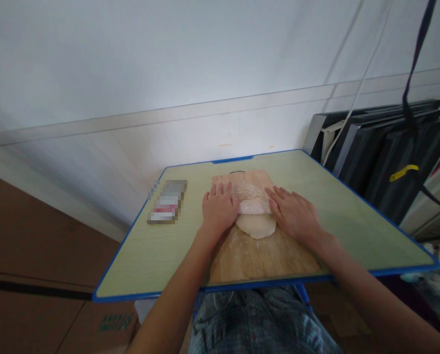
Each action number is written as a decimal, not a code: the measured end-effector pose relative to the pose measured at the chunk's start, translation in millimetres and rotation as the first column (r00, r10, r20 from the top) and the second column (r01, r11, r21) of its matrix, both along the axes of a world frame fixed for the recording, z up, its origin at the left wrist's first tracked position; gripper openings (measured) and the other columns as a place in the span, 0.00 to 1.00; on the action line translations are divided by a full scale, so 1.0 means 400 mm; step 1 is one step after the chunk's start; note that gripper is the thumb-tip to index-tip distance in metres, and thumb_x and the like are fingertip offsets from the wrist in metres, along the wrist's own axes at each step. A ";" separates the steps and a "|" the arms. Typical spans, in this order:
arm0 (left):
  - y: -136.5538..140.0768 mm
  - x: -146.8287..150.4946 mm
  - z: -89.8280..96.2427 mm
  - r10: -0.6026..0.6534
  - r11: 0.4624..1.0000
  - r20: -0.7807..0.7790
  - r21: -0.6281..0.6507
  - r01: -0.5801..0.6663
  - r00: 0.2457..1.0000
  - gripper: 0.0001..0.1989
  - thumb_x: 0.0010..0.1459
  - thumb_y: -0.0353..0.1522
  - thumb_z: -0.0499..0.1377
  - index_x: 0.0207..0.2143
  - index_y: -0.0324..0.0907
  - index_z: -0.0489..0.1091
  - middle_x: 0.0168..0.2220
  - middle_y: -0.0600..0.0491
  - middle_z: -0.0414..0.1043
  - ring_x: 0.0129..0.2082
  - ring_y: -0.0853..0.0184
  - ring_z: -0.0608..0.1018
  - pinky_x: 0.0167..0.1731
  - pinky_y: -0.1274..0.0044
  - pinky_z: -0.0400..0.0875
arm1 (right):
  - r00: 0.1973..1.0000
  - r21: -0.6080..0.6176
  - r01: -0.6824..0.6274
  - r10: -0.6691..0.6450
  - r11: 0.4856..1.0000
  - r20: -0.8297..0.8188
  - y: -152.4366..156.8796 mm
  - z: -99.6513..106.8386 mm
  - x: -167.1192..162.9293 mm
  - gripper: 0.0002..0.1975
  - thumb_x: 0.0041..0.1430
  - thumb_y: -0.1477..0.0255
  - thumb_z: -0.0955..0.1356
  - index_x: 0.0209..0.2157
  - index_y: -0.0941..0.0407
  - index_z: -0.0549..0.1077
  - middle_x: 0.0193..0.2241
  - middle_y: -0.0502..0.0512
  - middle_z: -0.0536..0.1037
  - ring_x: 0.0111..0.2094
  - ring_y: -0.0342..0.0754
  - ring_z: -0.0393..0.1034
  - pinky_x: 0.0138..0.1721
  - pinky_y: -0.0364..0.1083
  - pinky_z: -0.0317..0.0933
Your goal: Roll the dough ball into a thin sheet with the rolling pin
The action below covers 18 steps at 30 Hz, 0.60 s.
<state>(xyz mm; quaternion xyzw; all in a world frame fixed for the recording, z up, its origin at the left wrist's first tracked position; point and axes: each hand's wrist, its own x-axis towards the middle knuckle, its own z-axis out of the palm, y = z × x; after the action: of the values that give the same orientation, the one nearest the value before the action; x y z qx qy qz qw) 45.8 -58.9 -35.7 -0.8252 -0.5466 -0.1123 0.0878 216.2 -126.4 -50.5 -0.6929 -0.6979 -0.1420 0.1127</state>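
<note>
A flat, pale sheet of dough (pixel 259 227) lies on a wooden board (pixel 257 258). Across its far edge runs a whitish, floury roll (pixel 256 207); whether a rolling pin is inside it I cannot tell. My left hand (pixel 220 206) rests palm down at the roll's left end, fingers stretched forward over the board. At the right end lies my right hand (pixel 294 209), also palm down, with its fingers extended towards the roll. What is under both palms is hidden. Flour dusts the board beyond the roll.
The board sits on a pale green table (pixel 338 216) with a blue rim. A blurred-out flat object (pixel 168 201) lies at the left. Dark panels (pixel 386 152) lean against the white wall at the right, and a black strap (pixel 412 88) hangs there. Cardboard (pixel 90 324) stands at lower left.
</note>
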 end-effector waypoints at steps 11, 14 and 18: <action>0.078 0.022 0.005 0.037 0.996 -0.026 -0.081 -0.039 0.999 0.26 0.58 0.38 0.44 0.59 0.41 0.53 0.61 0.45 0.51 0.62 0.55 0.51 0.56 0.62 0.51 | 0.999 -0.153 0.001 -0.008 0.988 -0.042 0.072 0.025 0.023 0.23 0.64 0.69 0.50 0.55 0.58 0.63 0.54 0.59 0.67 0.54 0.51 0.60 0.49 0.50 0.58; 0.044 0.010 -0.004 0.011 0.999 -0.033 -0.035 -0.012 0.999 0.26 0.59 0.37 0.43 0.60 0.42 0.52 0.62 0.46 0.50 0.62 0.56 0.50 0.57 0.62 0.49 | 1.000 -0.089 -0.021 0.020 0.996 -0.020 0.036 0.018 0.010 0.24 0.64 0.70 0.50 0.54 0.61 0.64 0.52 0.61 0.69 0.52 0.51 0.63 0.50 0.50 0.58; 0.007 -0.003 -0.012 -0.018 1.000 -0.022 0.019 0.018 1.000 0.25 0.59 0.35 0.41 0.60 0.42 0.52 0.62 0.47 0.50 0.62 0.57 0.49 0.57 0.61 0.48 | 1.000 -0.016 0.006 -0.006 1.000 -0.003 -0.009 0.007 -0.006 0.23 0.64 0.70 0.51 0.55 0.62 0.63 0.53 0.64 0.67 0.52 0.52 0.63 0.52 0.52 0.55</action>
<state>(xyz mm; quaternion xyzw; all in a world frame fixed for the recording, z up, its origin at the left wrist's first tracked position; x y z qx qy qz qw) 44.7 -56.1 -40.6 -0.8303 -0.5371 -0.1094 0.1005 213.8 -130.1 -47.7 -0.6960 -0.6968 -0.1357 0.1079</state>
